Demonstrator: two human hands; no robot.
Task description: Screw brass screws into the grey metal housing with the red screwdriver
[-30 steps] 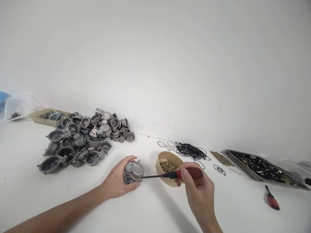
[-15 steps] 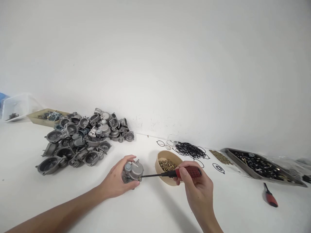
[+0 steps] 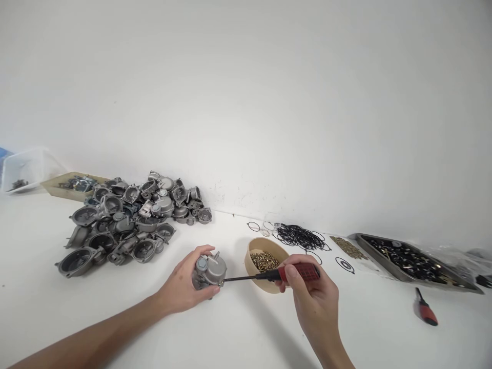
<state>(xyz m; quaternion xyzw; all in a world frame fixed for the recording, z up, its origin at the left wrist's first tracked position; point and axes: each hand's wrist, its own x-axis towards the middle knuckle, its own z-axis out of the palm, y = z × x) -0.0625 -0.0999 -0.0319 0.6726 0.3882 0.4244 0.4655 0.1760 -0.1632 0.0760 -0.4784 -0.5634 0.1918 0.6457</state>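
Note:
My left hand (image 3: 183, 283) is wrapped around a grey metal carburetor (image 3: 213, 269) on the white table, with its rounded bowl facing up. In my right hand (image 3: 313, 297) is a screwdriver (image 3: 302, 272) with a red and black handle, held almost level. Its dark shaft points left, and the tip meets the carburetor's lower right edge, where a small brass-coloured screw seems to sit. Just behind the shaft stands a tan bowl (image 3: 251, 269) of brass-coloured screws (image 3: 264, 261), partly hidden by my right hand and the screwdriver.
Grey carburetor parts (image 3: 125, 225) are heaped at left, beside a yellowish tray (image 3: 57, 190) and a clear bin (image 3: 33, 166). Black rubber rings (image 3: 300, 237), small brass pieces (image 3: 348, 248) and a metal tray (image 3: 384, 267) of dark parts line the wall. A second screwdriver (image 3: 426, 310) lies at right.
Both hands keep their hold, and the screwdriver tip stays at the carburetor's edge. Only a very slight shift of the view and of the right hand shows.

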